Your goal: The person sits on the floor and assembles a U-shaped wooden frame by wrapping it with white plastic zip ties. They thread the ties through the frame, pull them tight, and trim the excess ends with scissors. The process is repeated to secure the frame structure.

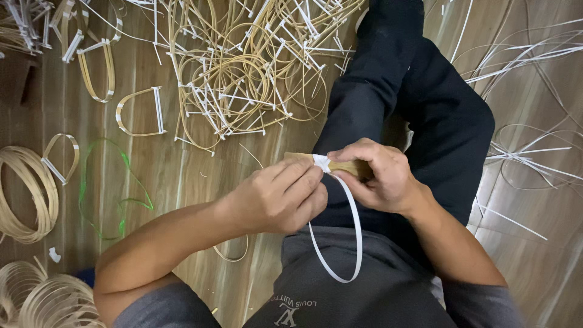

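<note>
My fingers on the left hand are curled in tight, tips pinched on the white strip right where it wraps around the bundle of bamboo splints. My right hand is closed around the same bundle from the other side, thumb lying along its top, so both hands meet at the white binding with almost no gap between them. Neither hand is open; each holds something.

The bundle lies nearly level across my view, its long axis running left to right, one blunt tan end poking out toward my left hand and the rest hidden inside my right fist. The binding sits between the two thumbs, a touch nearer the left fingers. From that point the loose white strip drops toward me in a long narrow loop over my dark trousers and grey shirt, then curves back up; where its far end finishes I cannot tell, since my left hand covers it.

I am sitting on the wooden floor. Ahead of my hands lies a tangled heap of finished bamboo loops with white bindings, a few single loops just beside it. Coils of bamboo strip sit well off to my left, near a green cord, and loose white strips spread on my right.
</note>
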